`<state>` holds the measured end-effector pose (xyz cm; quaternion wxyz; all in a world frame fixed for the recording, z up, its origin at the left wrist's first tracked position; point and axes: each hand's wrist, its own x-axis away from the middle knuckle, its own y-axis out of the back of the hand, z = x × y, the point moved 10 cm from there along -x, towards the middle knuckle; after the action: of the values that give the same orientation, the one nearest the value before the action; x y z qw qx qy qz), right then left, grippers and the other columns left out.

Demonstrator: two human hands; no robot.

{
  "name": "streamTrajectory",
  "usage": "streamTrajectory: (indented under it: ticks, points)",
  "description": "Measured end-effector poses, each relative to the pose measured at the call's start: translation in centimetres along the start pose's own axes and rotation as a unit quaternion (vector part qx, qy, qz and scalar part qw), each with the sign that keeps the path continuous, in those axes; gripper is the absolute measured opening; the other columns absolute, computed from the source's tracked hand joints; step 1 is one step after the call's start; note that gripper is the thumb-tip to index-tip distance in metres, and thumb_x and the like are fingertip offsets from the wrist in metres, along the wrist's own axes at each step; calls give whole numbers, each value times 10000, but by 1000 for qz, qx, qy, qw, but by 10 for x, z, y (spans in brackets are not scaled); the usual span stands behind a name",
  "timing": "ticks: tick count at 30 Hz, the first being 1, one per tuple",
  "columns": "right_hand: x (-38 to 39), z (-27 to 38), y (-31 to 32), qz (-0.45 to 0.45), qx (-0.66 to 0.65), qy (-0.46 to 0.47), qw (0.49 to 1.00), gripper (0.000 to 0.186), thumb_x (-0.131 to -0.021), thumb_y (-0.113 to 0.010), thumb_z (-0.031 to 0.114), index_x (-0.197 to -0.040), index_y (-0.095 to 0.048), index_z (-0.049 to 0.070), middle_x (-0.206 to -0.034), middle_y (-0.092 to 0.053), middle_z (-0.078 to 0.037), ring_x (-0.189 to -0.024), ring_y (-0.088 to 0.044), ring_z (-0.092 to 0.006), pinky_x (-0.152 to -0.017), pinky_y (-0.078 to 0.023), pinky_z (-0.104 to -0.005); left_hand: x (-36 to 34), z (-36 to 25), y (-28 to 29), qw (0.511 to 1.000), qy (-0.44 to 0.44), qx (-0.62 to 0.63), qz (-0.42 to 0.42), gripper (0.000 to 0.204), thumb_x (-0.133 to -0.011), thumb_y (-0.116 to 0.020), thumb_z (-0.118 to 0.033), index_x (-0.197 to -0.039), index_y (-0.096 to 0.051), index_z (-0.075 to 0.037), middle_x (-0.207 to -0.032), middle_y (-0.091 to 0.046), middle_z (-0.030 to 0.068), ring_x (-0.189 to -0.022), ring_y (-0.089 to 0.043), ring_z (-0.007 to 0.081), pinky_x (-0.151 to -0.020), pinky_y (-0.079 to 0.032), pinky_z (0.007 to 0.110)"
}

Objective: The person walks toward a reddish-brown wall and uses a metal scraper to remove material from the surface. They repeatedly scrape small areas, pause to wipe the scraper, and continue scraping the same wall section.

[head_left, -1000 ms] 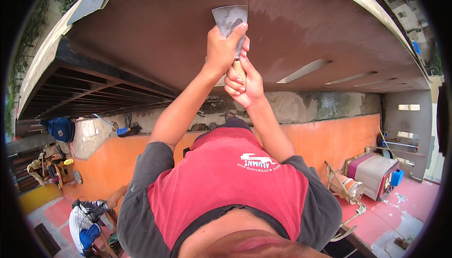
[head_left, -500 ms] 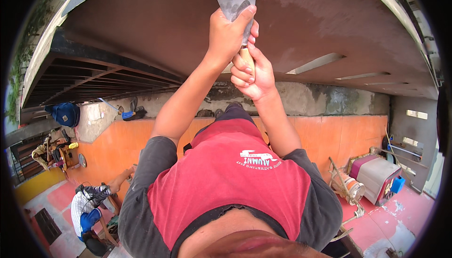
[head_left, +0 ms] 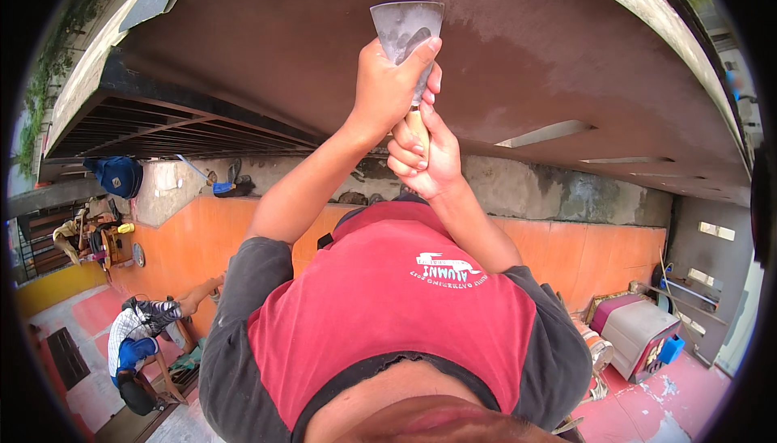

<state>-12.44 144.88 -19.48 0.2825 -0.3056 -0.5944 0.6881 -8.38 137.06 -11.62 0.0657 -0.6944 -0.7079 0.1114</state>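
A broad-bladed scraper (head_left: pixel 401 21) with a light wooden handle is held in both my hands. My left hand (head_left: pixel 384 85) is closed around the blade's lower part, its thumb lying along the metal. Below it, my right hand (head_left: pixel 429 156) wraps the handle, fingers curled. The blade points away from me, its wide edge up against or close to a large brown wall surface (head_left: pixel 267 46); I cannot tell whether it touches. Paler, uneven patches show to the right of the blade.
A black metal grille (head_left: pixel 194 115) juts out at the left. Slots (head_left: pixel 546 133) cut the brown surface on the right. Beyond lies an orange strip (head_left: pixel 558 257). Another person (head_left: pixel 137 350) bends over at lower left. A grey-and-maroon box-like thing (head_left: pixel 637 336) stands at lower right.
My hands and the scraper appear lower in the picture, but the brown surface has shifted down with them. My grip is the same, and the blade has barely moved against the surface.
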Motion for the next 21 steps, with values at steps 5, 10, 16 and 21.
streamTrajectory:
  ticks: [5,10,16,21]
  points:
    - [-20,23,-52,46,43,-8,998,189,-1107,-398,371,-1238,-465,252,-701,-444,-18,-442,-337,-77,-406,-299,-233,-16,-57,-14,998,-67,8,9,220,-980,-678,-183,-831,-630,-28,-632,-628,57,-519,-568,114,-491,-468,264]
    - [-2,6,-19,-42,52,-38,997,197,-1102,-417,366,-1283,-455,300,-689,-428,-19,-426,-326,-78,-387,-294,-230,-4,-19,3,999,-20,30,-34,194,-984,-680,-188,-875,-625,-36,-628,-621,60,-525,-581,118,-484,-476,262]
    - [-17,26,-63,35,5,-52,998,131,-1102,-425,356,-1190,-479,275,-688,-435,-12,-442,-341,-75,-404,-301,-224,-15,-70,-20,995,-86,48,-10,178,-986,-682,-182,-918,-590,-45,-643,-599,64,-506,-550,122,-483,-478,257]
    - [-4,17,-40,-13,32,-37,999,197,-1102,-408,404,-1099,-461,214,-664,-436,-8,-435,-345,-85,-400,-279,-227,-7,-34,-11,998,-44,29,-23,172,-984,-676,-171,-905,-616,-31,-645,-622,67,-521,-578,127,-485,-483,268]
